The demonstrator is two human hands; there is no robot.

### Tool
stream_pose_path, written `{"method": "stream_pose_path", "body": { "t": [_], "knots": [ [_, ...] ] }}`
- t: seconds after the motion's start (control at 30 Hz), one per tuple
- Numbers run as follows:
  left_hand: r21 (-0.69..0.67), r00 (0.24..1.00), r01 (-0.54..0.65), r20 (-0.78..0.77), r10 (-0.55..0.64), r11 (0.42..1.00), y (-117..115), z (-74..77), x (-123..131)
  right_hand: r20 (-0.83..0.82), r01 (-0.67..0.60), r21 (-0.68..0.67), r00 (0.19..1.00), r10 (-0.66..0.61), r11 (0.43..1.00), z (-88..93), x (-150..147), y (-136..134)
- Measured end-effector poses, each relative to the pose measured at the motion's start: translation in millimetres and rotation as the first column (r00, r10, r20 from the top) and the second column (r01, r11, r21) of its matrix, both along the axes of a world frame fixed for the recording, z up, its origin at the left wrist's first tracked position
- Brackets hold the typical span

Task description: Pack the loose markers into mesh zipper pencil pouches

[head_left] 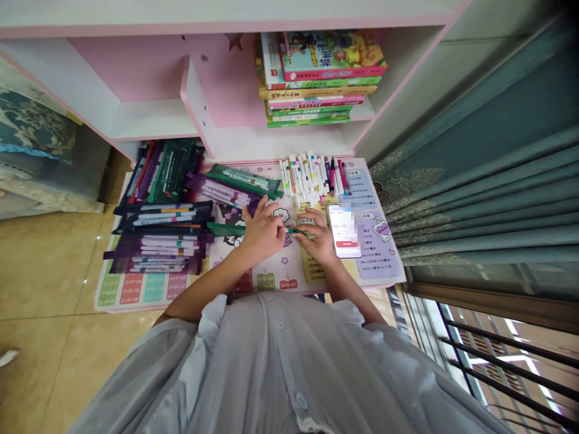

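Note:
A narrow green mesh pouch (226, 229) lies across the front of the desk, seen nearly edge-on. My left hand (263, 232) is closed on its right part, with the thumb and index finger pinching near the end. My right hand (317, 236) pinches the pouch's right tip between thumb and fingers. What is inside this pouch is hidden. Just behind my left hand lie a green pouch of markers (244, 178) and a purple pouch of markers (225, 191). Loose white markers (307, 175) form a row beyond my right hand.
Filled pouches (163, 241) are stacked on the left of the printed desk mat (380, 265), with more filled pouches (169, 172) behind them. A phone (344, 232) showing a timer lies right of my right hand. Books (316, 90) stand on the shelf; a curtain (474, 157) hangs right.

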State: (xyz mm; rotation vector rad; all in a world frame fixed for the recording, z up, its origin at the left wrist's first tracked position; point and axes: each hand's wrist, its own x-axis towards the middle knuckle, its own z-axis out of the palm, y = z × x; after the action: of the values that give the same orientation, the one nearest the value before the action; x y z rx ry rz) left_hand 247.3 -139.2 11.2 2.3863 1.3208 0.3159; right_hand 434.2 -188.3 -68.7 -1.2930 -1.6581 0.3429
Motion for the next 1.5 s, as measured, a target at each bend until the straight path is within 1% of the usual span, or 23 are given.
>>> {"method": "stream_pose_path", "body": {
  "t": [0.17, 0.27, 0.47, 0.57, 0.77, 0.93, 1.03, 1.5],
  "knots": [
    [0.000, 1.000, 0.000, -0.010, 0.000, 1.000, 3, 2.2, -5, -0.012, 0.016, -0.001, 1.000, -0.016, 1.000, 0.6, 2, 0],
    [-0.002, 1.000, -0.014, -0.006, 0.014, 1.000, 4, 3.1, -8, -0.022, 0.019, 0.026, 1.000, -0.018, 0.999, -2.0, 3, 1],
    [0.010, 1.000, -0.022, 0.008, 0.022, 1.000, 3, -1.3, -12, 0.025, 0.025, 0.021, 0.999, -0.025, 0.999, -3.6, 4, 1],
    [0.016, 0.999, -0.032, 0.011, 0.032, 0.999, 3, -1.5, -14, 0.007, 0.028, 0.037, 1.000, -0.028, 0.999, -4.0, 4, 1],
    [-0.012, 0.999, -0.044, -0.014, 0.044, 0.999, 4, 3.2, -19, -0.015, 0.038, 0.018, 0.999, -0.038, 0.999, -5.0, 5, 2],
    [-0.016, 0.998, -0.063, -0.014, 0.063, 0.998, 5, 2.5, -22, -0.027, 0.029, 0.050, 0.999, -0.028, 0.998, -2.9, 4, 1],
    [-0.028, 0.997, -0.069, -0.031, 0.068, 0.997, 5, 2.4, -23, -0.020, 0.035, 0.040, 0.999, -0.034, 0.999, -2.3, 4, 1],
    [-0.057, 0.992, -0.096, -0.082, 0.091, 0.994, 6, 6.3, -30, -0.012, 0.019, 0.073, 1.000, -0.018, 0.997, -6.6, 5, 1]
  ]
}}
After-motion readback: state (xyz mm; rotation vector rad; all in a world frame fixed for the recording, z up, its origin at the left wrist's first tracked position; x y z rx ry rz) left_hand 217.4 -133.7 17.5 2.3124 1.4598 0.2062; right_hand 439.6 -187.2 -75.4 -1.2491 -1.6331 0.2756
